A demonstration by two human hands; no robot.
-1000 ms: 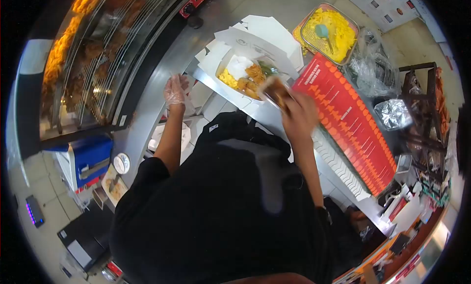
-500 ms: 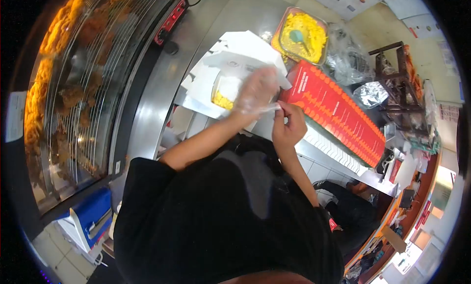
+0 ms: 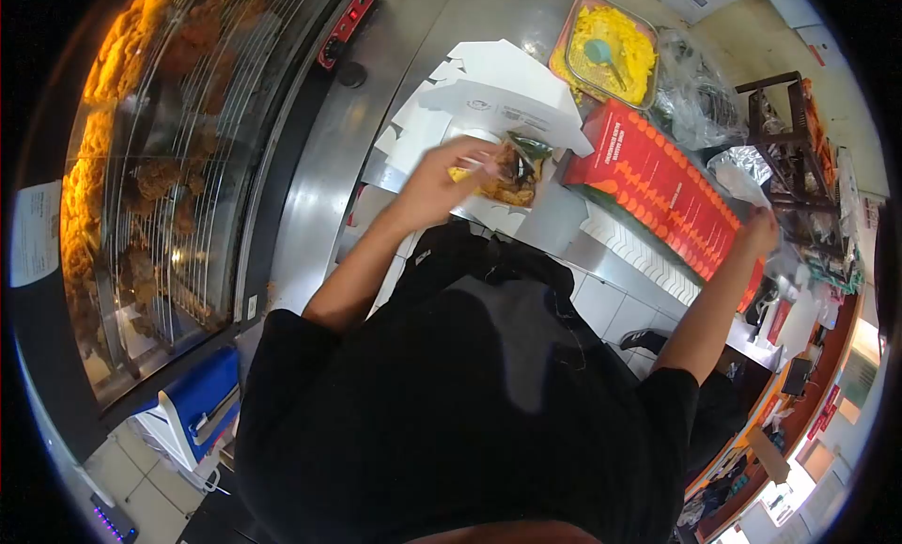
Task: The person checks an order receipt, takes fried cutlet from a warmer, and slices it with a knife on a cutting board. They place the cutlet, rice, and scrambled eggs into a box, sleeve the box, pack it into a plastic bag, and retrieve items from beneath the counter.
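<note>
From where I stand, the person's left hand (image 3: 442,182) is over the white meal box (image 3: 521,98), which sits on the metal tabletop (image 3: 470,13) straight ahead with its lid raised. Those fingers are bent and dip toward the food (image 3: 507,194), but they are blurred, and I can't tell how far apart they are or whether they have hold of anything. Fried-looking brown pieces and a bit of yellow show in the box. The right hand (image 3: 759,232) is well apart, out past the long red box (image 3: 672,182), its fingers drawn together on a thin piece of clear plastic (image 3: 742,179) that hangs off toward the foil (image 3: 729,156). White folded card (image 3: 648,253) lines the near side of the red box. Beyond it stands a tray (image 3: 569,72) of yellow food with a pale green scoop (image 3: 597,52) in it, a crumpled clear bag (image 3: 691,93) just beside. Over on the left, a lit glass cabinet (image 3: 160,182) holds fried food on wire racks.
</note>
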